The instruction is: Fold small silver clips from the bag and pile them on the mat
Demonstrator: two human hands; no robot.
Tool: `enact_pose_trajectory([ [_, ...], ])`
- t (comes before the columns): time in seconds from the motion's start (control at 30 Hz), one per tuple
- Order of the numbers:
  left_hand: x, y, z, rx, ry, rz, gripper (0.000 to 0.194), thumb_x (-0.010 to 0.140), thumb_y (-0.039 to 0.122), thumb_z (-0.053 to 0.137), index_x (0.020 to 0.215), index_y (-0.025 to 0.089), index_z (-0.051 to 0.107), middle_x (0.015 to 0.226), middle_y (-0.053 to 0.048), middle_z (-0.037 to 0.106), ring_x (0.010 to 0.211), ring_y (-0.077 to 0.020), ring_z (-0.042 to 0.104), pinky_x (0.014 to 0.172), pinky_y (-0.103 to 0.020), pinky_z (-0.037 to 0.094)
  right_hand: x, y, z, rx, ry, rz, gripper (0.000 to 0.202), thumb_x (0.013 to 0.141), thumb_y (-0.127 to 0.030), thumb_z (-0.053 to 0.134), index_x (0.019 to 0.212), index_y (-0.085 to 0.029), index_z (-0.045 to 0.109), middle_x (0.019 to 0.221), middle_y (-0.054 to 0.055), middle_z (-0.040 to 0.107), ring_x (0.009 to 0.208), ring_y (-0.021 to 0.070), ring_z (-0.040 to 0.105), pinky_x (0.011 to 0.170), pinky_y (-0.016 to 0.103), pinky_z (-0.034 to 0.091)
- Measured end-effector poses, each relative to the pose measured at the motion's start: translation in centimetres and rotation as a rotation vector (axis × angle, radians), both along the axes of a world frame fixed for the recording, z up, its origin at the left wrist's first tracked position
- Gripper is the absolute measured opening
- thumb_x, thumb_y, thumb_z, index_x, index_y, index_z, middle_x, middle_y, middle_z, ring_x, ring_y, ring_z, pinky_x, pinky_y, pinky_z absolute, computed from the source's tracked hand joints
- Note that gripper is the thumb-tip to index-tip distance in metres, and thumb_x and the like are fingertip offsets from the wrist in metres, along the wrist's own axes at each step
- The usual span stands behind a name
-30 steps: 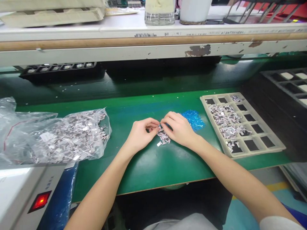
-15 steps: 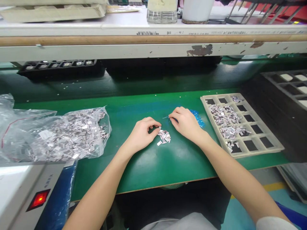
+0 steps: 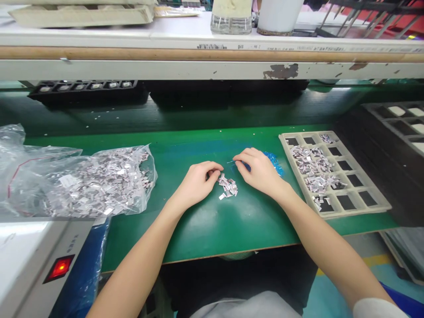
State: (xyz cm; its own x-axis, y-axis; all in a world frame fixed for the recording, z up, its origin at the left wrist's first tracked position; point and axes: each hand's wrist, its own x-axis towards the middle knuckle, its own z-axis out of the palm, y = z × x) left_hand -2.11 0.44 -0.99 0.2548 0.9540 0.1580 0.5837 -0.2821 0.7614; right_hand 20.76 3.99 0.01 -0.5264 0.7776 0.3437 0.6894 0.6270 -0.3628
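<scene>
On the green work surface, my left hand is closed in a pinch at the edge of a small pile of flat silver pieces. Whatever its fingertips hold is too small to make out. My right hand pinches one end of a thin pale strip, which points left toward my left fingertips. A gap separates the two hands. Partly hidden behind my right hand lies a heap of small blue pieces.
At left, a clear plastic bag holds many silver pieces, behind a white machine with a lit red switch. A compartment tray with silver pieces lies at right, near a black tray. A shelf spans the back.
The whole view has shifted slightly. My hands stay in nearly the same spots, with small movements of the left fingertips at the pile. The strip in my right fingers lies at a slightly different angle.
</scene>
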Motion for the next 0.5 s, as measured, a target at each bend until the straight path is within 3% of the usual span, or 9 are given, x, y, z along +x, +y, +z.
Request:
enact_pose_trajectory([
  [0.07, -0.3, 0.2, -0.2, 0.017, -0.104, 0.093, 0.022, 0.098, 0.025, 0.056, 0.108, 0.021, 0.076, 0.100, -0.005, 0.078, 0.086, -0.0203, 0.071, 0.082, -0.033, 0.053, -0.8, -1.1, 0.1, -0.019, 0.023, 0.117, 0.028, 0.108, -0.022, 0.048, 0.125, -0.017, 0.070, 0.116, 0.010, 0.070, 0.107, 0.0254, 0.060, 0.095, 0.041, 0.048],
  [0.17, -1.0, 0.6, -0.1, 0.036, -0.260, 0.211, 0.023, 0.097, 0.027, 0.057, 0.109, 0.019, 0.074, 0.095, -0.006, 0.077, 0.083, -0.0193, 0.071, 0.080, -0.033, 0.055, -2.2, -3.1, 0.1, 0.013, -0.107, 0.247, 0.032, 0.109, -0.031, 0.052, 0.135, -0.016, 0.065, 0.130, 0.013, 0.066, 0.118, 0.0289, 0.056, 0.098, 0.045, 0.048],
  [0.33, -1.7, 0.5, 1.1, 0.045, -0.437, 0.301, 0.021, 0.094, 0.030, 0.063, 0.106, 0.017, 0.074, 0.092, -0.007, 0.075, 0.080, -0.0181, 0.070, 0.074, -0.030, 0.056, -3.8, -5.3, -0.8, 0.148, -0.313, 0.245, 0.027, 0.109, -0.031, 0.051, 0.116, -0.012, 0.069, 0.127, 0.017, 0.065, 0.117, 0.0319, 0.054, 0.096, 0.046, 0.045],
  [0.5, -1.5, -0.8, 3.3, 0.105, -0.518, 0.280, 0.020, 0.094, 0.033, 0.068, 0.106, 0.018, 0.076, 0.093, -0.007, 0.075, 0.082, -0.0180, 0.070, 0.076, -0.029, 0.058, -3.4, -6.8, -1.7, 0.166, -0.303, 0.208, 0.027, 0.110, -0.026, 0.044, 0.105, -0.014, 0.068, 0.117, 0.015, 0.066, 0.108, 0.0280, 0.054, 0.087, 0.042, 0.044],
])
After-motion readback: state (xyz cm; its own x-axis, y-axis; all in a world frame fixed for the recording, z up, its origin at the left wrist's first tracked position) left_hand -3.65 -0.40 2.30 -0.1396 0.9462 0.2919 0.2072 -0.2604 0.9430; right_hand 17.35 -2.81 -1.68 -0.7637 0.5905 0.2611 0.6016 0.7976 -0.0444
